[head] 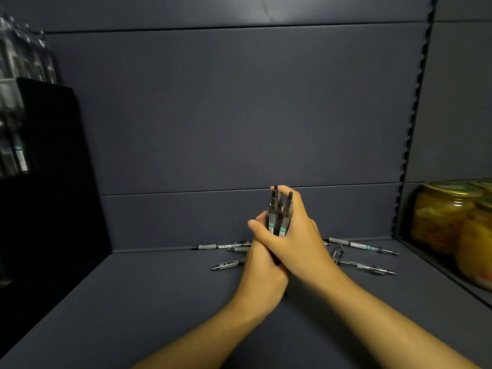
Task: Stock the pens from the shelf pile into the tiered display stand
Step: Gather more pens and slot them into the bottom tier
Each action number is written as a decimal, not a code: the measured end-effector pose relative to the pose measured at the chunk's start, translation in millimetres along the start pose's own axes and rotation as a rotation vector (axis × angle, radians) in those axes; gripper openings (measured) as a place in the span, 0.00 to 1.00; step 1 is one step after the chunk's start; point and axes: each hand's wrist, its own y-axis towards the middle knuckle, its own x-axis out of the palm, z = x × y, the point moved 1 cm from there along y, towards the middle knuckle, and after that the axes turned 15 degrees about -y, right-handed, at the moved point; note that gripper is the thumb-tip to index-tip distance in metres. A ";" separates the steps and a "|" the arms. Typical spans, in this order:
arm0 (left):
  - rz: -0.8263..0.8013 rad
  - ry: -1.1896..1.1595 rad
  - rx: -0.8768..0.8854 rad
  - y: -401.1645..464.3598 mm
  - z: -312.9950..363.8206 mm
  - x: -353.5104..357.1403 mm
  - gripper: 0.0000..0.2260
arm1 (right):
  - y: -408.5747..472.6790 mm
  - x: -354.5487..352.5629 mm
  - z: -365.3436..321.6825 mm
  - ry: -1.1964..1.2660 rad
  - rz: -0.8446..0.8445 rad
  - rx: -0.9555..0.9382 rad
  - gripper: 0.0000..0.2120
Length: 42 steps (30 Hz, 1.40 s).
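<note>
Both hands meet over the middle of the dark shelf and hold an upright bundle of pens [278, 214], clear barrels with teal bands and black tips up. My left hand [262, 265] grips the bundle low down, thumb wrapped across its front. My right hand [300, 235] wraps round it from the right, fingers reaching up the barrels. Behind the hands several loose pens [359, 246] lie flat near the back wall, one [221, 246] on the left side. The black tiered display stand [48, 166] stands at the far left, with pens [18, 153] showing in its clear tiers.
Glass jars of yellow preserves [450, 217] stand in the neighbouring bay at the right, behind a slotted upright [411, 123]. The shelf floor [149, 302] stretches towards me between the stand and my arms.
</note>
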 end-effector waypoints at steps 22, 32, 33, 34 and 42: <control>-0.146 0.615 -0.085 -5.6 -3.0 -18.2 0.14 | -3.5 14.3 28.8 -0.036 -0.069 0.195 0.11; -0.105 0.429 -0.174 -25.7 64.6 -18.4 0.09 | -6.0 -9.6 -4.3 0.198 -0.300 -0.004 0.12; -0.090 0.412 -0.145 -28.6 73.6 -18.0 0.09 | -7.0 -10.8 -9.2 0.240 -0.303 -0.009 0.12; -0.063 0.402 -0.117 -31.3 81.3 -18.4 0.09 | -8.0 -12.2 -14.5 0.262 -0.305 -0.019 0.12; -0.023 0.382 -0.093 -59.2 142.0 -11.9 0.12 | -0.4 -12.0 -66.5 0.225 -0.284 -0.073 0.07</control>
